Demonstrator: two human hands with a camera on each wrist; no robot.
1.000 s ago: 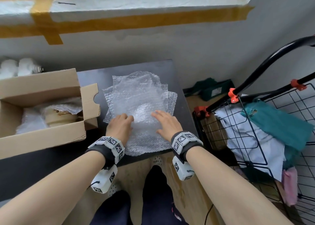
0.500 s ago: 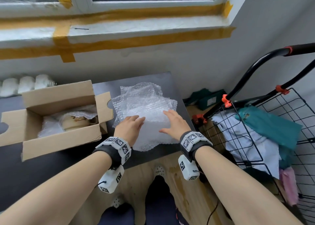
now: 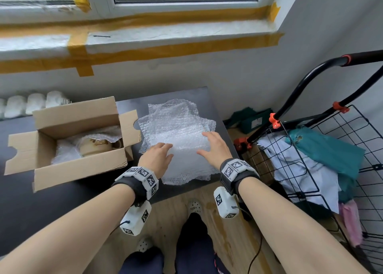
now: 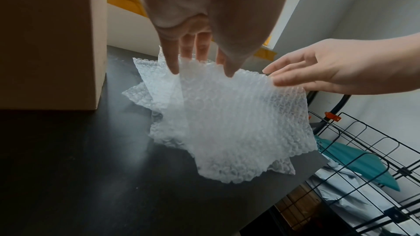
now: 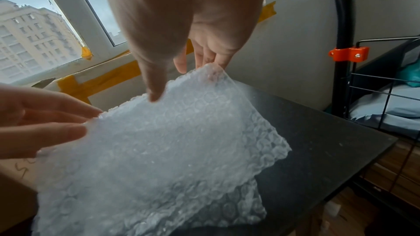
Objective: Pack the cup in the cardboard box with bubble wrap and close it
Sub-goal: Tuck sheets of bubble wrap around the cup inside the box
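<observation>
Both hands on the top sheet of bubble wrap (image 3: pixel 180 147), lifted off the stack: left hand (image 3: pixel 155 156) pinching the sheet's far left edge, thumb in front and fingers (image 4: pixel 201 49) behind it; right hand (image 3: pixel 214 149) pinching the far right corner the same way, thumb (image 5: pixel 154 85) on the near face, fingertips behind. Sheet hanging tilted between the two grips, near edge drooping toward more bubble wrap sheets (image 3: pixel 174 112) fanned out flat on the dark table (image 3: pixel 62 201). Just left of the stack, touching or nearly so, the cardboard box (image 3: pixel 80 168), flaps open. Inside it the beige cup (image 3: pixel 95 147), lying among bubble wrap, one piece draped over its top. Right of the table, a black wire cart (image 3: pixel 310 170) holding teal, white and pink cloth. Behind, a window sill (image 3: pixel 165 31) edged with yellow tape.
</observation>
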